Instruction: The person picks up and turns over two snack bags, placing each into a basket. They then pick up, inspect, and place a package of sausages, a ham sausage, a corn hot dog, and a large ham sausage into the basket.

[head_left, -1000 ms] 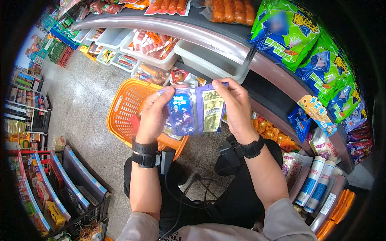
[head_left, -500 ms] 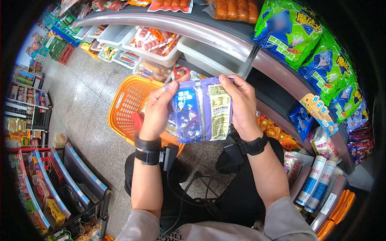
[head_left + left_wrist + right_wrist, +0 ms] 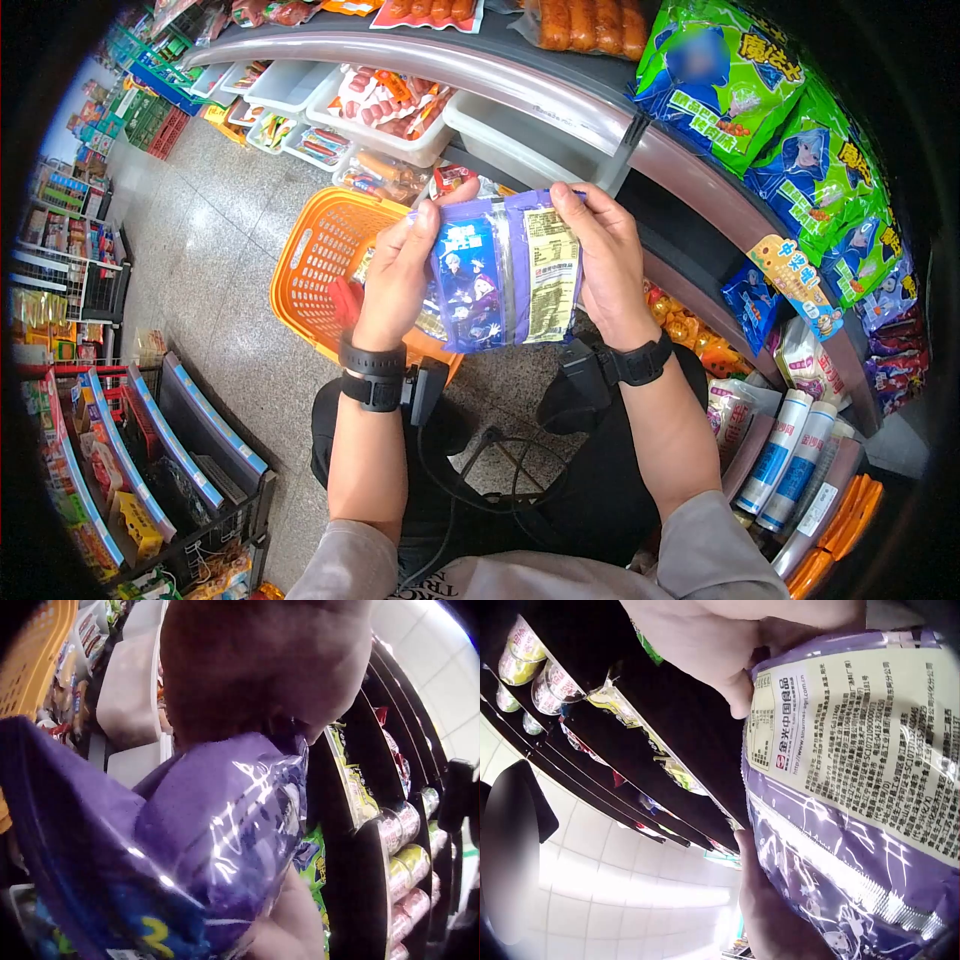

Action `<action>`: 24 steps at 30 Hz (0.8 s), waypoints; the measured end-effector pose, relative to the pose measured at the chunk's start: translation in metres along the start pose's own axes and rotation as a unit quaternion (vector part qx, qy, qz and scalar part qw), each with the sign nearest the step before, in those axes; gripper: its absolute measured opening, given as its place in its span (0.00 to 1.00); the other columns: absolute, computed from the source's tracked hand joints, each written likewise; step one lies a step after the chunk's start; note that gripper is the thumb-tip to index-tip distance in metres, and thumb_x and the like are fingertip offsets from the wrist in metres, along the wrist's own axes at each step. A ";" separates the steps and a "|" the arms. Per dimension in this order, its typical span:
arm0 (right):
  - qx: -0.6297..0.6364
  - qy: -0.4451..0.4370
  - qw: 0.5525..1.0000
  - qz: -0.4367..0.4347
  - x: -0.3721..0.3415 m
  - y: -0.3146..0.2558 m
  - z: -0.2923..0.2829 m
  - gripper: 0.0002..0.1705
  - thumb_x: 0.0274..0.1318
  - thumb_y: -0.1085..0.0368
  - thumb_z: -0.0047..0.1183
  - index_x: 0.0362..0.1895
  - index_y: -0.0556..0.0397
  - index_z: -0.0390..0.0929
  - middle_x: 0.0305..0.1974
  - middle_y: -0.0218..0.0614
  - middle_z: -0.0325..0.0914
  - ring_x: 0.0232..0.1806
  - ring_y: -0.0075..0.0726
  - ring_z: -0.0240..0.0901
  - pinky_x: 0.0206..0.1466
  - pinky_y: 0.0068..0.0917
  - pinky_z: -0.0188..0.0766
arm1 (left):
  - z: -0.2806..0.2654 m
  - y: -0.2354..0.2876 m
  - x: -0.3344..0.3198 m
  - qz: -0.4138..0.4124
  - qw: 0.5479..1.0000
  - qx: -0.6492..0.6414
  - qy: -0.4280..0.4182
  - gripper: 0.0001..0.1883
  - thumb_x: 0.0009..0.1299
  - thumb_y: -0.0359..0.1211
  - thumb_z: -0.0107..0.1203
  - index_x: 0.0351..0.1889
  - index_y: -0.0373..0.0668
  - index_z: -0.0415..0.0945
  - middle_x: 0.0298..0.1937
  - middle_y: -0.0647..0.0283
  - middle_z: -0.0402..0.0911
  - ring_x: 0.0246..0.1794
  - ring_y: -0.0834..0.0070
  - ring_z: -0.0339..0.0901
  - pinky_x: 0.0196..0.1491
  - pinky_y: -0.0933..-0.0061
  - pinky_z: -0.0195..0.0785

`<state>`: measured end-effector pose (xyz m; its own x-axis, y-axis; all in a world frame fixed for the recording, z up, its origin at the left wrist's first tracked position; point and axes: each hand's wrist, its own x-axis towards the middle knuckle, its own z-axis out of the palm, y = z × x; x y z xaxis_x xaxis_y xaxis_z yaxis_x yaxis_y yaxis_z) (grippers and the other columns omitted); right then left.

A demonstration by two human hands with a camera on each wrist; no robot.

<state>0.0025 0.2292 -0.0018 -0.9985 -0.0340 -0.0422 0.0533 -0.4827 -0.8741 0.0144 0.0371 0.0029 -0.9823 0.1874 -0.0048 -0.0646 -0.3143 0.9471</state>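
Note:
A purple snack packet (image 3: 508,290) is held up in front of the body, its printed back facing me. Blue cartoon figures fill its left part, a pale text panel its right part, and a sealed seam runs between. My left hand (image 3: 398,270) pinches the upper left corner. At the upper right corner, my right hand (image 3: 608,262) grips with the thumb on the near face. The right wrist view shows the text panel (image 3: 855,742) close up. In the left wrist view the packet's glossy purple side (image 3: 202,817) bulges.
An orange basket (image 3: 305,262) stands on the floor behind the left hand, with packets and something red in it. Clear plastic bins (image 3: 525,140) sit under the curved shelf edge. Green snack bags (image 3: 715,85) line the shelf at right. A black wire rack (image 3: 225,520) stands at lower left.
The packet has moved slightly right and is turned flatter toward me, so its text panel shows wider. Both hands keep their hold on its upper corners.

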 end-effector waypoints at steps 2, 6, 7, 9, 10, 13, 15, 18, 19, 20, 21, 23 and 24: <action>0.006 -0.013 1.000 0.006 0.000 -0.002 0.001 0.11 0.63 0.62 0.54 0.39 0.60 0.79 0.31 0.28 0.78 0.31 0.14 0.73 0.34 0.14 0.69 | -0.002 0.000 0.001 0.002 1.000 0.005 0.000 0.25 0.79 0.45 0.38 0.63 0.34 0.68 0.52 0.61 0.78 0.48 0.83 0.74 0.55 0.79 0.65; -0.033 -0.008 0.999 0.017 -0.001 -0.005 0.001 0.13 0.65 0.59 0.52 0.36 0.57 0.79 0.31 0.26 0.78 0.31 0.12 0.71 0.35 0.13 0.68 | -0.001 0.002 0.001 0.027 0.999 0.019 0.018 0.26 0.79 0.45 0.37 0.62 0.34 0.68 0.52 0.60 0.79 0.48 0.81 0.75 0.54 0.78 0.66; -0.032 -0.012 0.999 0.018 -0.001 -0.005 0.000 0.14 0.65 0.58 0.51 0.35 0.56 0.79 0.30 0.25 0.77 0.31 0.12 0.71 0.35 0.13 0.67 | -0.001 0.003 0.000 0.027 0.999 0.018 0.018 0.26 0.79 0.45 0.37 0.62 0.34 0.68 0.52 0.60 0.79 0.48 0.81 0.75 0.54 0.78 0.66; -0.032 -0.016 0.999 0.016 -0.001 -0.003 -0.001 0.14 0.65 0.57 0.51 0.35 0.55 0.79 0.30 0.25 0.77 0.31 0.11 0.70 0.35 0.13 0.67 | -0.002 0.005 0.000 0.028 0.999 0.023 0.030 0.26 0.79 0.45 0.37 0.62 0.33 0.69 0.51 0.59 0.79 0.47 0.80 0.76 0.53 0.77 0.68; -0.031 -0.020 0.999 0.013 0.000 -0.003 -0.001 0.15 0.66 0.56 0.50 0.34 0.54 0.79 0.30 0.24 0.77 0.31 0.11 0.70 0.35 0.12 0.66 | -0.002 0.005 0.000 0.028 0.999 0.023 0.030 0.26 0.79 0.45 0.37 0.62 0.33 0.69 0.51 0.59 0.79 0.47 0.80 0.76 0.53 0.77 0.68; -0.035 -0.019 0.999 -0.004 -0.001 -0.002 -0.001 0.15 0.66 0.56 0.50 0.34 0.54 0.79 0.29 0.23 0.76 0.30 0.10 0.69 0.34 0.13 0.66 | -0.001 0.005 0.000 0.037 0.998 0.024 0.033 0.26 0.78 0.46 0.38 0.61 0.32 0.69 0.50 0.58 0.79 0.47 0.80 0.77 0.52 0.77 0.69; -0.032 -0.018 0.999 -0.010 -0.002 -0.004 0.002 0.15 0.66 0.56 0.50 0.34 0.55 0.79 0.29 0.23 0.75 0.30 0.10 0.68 0.34 0.13 0.66 | 0.000 0.006 -0.001 0.040 0.999 0.017 0.032 0.27 0.78 0.46 0.38 0.61 0.32 0.69 0.50 0.58 0.80 0.47 0.80 0.77 0.52 0.77 0.69; -0.026 -0.020 0.999 -0.021 -0.003 -0.006 0.004 0.15 0.66 0.57 0.50 0.34 0.55 0.78 0.29 0.22 0.75 0.30 0.10 0.68 0.34 0.13 0.65 | -0.001 0.005 -0.001 0.046 0.998 0.020 0.027 0.27 0.78 0.46 0.38 0.61 0.32 0.69 0.50 0.57 0.80 0.47 0.79 0.77 0.52 0.77 0.69; -0.024 -0.023 0.999 -0.025 -0.003 -0.006 0.004 0.15 0.66 0.57 0.50 0.34 0.55 0.78 0.29 0.23 0.75 0.31 0.09 0.68 0.35 0.13 0.66 | -0.001 0.005 -0.002 0.046 0.998 0.020 0.027 0.27 0.78 0.46 0.38 0.61 0.32 0.69 0.50 0.57 0.80 0.47 0.79 0.77 0.52 0.77 0.69; -0.024 -0.023 0.999 -0.024 -0.003 -0.005 0.003 0.15 0.66 0.57 0.50 0.34 0.55 0.78 0.29 0.23 0.75 0.31 0.09 0.68 0.35 0.13 0.66 | -0.002 0.005 -0.002 0.051 0.998 0.022 0.027 0.27 0.78 0.46 0.38 0.61 0.32 0.69 0.50 0.57 0.80 0.47 0.79 0.77 0.52 0.77 0.69; -0.028 -0.027 0.999 -0.033 -0.003 -0.003 0.002 0.15 0.66 0.57 0.50 0.34 0.56 0.79 0.30 0.23 0.76 0.31 0.10 0.69 0.35 0.13 0.66 | -0.002 0.005 -0.003 0.057 0.998 0.023 0.028 0.27 0.78 0.46 0.37 0.60 0.32 0.70 0.50 0.57 0.80 0.46 0.79 0.77 0.52 0.77 0.69; -0.033 -0.031 0.998 -0.042 -0.003 -0.003 0.002 0.15 0.66 0.57 0.50 0.35 0.56 0.79 0.30 0.23 0.76 0.32 0.10 0.69 0.36 0.13 0.66 | -0.002 0.005 -0.004 0.060 0.998 0.021 0.026 0.27 0.78 0.46 0.37 0.60 0.32 0.70 0.50 0.57 0.79 0.47 0.78 0.77 0.52 0.77 0.69; -0.041 -0.026 0.998 -0.049 -0.004 -0.004 0.004 0.15 0.66 0.57 0.50 0.36 0.57 0.79 0.30 0.23 0.76 0.32 0.10 0.69 0.36 0.13 0.67 | -0.003 0.005 -0.004 0.064 0.998 0.019 0.023 0.27 0.78 0.46 0.37 0.60 0.31 0.70 0.50 0.57 0.79 0.47 0.78 0.77 0.52 0.77 0.69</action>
<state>0.0066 0.2280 0.0040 -0.9969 -0.0376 0.0685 -0.0469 -0.4130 -0.9095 0.0173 0.0323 0.0073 -0.9893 0.1041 0.1022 0.0671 -0.2977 0.9523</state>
